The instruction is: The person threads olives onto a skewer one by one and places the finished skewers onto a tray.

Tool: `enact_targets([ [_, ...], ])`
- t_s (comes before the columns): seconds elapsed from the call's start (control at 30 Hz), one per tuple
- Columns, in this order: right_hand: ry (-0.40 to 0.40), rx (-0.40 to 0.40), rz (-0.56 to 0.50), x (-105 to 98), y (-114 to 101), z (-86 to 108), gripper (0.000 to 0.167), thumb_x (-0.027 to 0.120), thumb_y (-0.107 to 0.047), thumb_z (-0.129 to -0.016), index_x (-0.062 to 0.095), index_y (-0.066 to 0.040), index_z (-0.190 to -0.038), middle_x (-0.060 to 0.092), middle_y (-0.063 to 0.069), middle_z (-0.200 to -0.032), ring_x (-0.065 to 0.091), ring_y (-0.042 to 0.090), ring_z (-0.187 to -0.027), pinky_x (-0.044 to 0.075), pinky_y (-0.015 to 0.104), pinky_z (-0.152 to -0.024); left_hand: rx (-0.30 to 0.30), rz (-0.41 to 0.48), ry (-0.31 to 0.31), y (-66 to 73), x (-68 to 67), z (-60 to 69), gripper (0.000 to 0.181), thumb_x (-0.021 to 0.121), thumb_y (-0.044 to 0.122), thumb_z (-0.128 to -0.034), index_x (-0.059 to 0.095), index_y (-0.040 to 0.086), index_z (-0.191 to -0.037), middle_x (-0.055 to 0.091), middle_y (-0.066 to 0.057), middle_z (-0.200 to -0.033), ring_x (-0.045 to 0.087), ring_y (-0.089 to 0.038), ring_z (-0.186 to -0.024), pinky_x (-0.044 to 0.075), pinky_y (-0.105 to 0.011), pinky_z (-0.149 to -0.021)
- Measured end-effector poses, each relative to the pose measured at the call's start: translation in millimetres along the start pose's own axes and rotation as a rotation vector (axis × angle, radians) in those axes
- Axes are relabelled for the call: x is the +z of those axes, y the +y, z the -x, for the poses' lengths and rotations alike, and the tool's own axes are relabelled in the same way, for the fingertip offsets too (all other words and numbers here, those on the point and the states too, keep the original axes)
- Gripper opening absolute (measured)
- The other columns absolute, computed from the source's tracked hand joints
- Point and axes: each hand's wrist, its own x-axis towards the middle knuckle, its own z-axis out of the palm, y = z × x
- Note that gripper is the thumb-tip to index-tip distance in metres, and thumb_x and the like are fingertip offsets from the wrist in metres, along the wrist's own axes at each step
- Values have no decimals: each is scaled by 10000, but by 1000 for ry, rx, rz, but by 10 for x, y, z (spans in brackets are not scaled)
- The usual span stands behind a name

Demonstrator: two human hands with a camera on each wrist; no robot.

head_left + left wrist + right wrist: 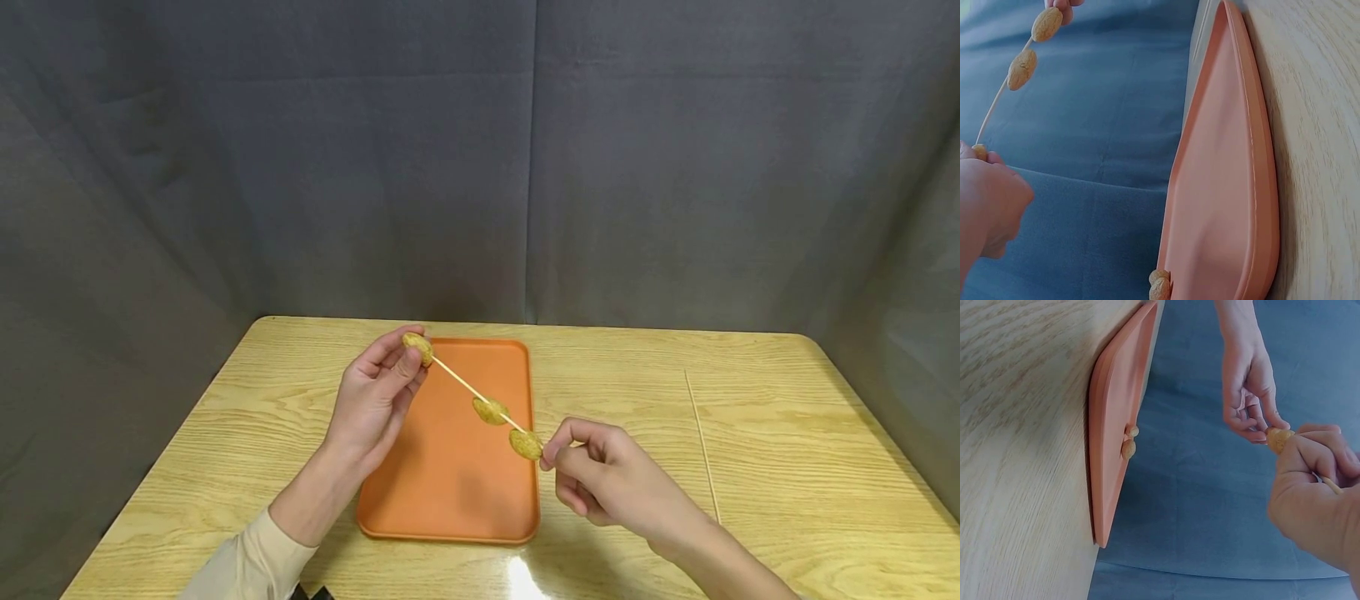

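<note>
My left hand [378,396] pinches a yellow-brown, almond-shaped piece [417,347] at the upper left end of a thin pale skewer [465,383]. Two similar pieces sit lower on the skewer, a middle one [490,411] and one [526,444] beside the right fingertips. My right hand [611,475] pinches the skewer's lower right end between thumb and index finger. The skewer slants above an orange tray [450,529]. In the left wrist view the left hand [994,206] covers most of its piece. The right hand [1316,494] hides most of the skewer in the right wrist view.
Another thin stick [703,450] lies on the wooden table [615,358] right of the tray. The wrist views show small brown pieces [1129,449] in the tray; from the head view they are hidden. A dark grey curtain [375,167] stands behind the table.
</note>
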Motion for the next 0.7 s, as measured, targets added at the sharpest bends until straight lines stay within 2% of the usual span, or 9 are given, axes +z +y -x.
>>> enact_targets([
  [0.2,-9,6,0,-1,8,3,147,468,-72,-1042,560,43,-1029,471,78,-616,262,106,-470,202,218,-414,21,11,17,-24,24,2,255,689,39,-963,707,38,-1217,678,-41,-1027,648,-154,-935,530,-281,-905],
  [0.47,-12,12,3,12,-13,16,135,462,-45,-1029,563,44,-1034,471,85,-621,265,116,-480,200,222,-421,0,23,39,-43,104,-13,457,731,115,-925,609,-74,-1323,670,-47,-1069,623,-144,-957,533,-254,-868],
  [0.57,-13,8,8,24,-18,14,129,467,-42,-1029,561,45,-1035,473,83,-622,267,115,-480,205,222,-420,-4,19,46,-31,105,-12,423,729,116,-919,640,-57,-1294,655,-56,-1081,614,-145,-954,531,-251,-858],
  [0.7,-15,-1,18,39,-21,2,126,472,-51,-1043,553,45,-1040,478,80,-622,264,112,-469,211,223,-411,-22,17,64,-20,92,5,172,730,99,-909,755,60,-1074,625,-93,-1225,615,-143,-921,525,-253,-844],
])
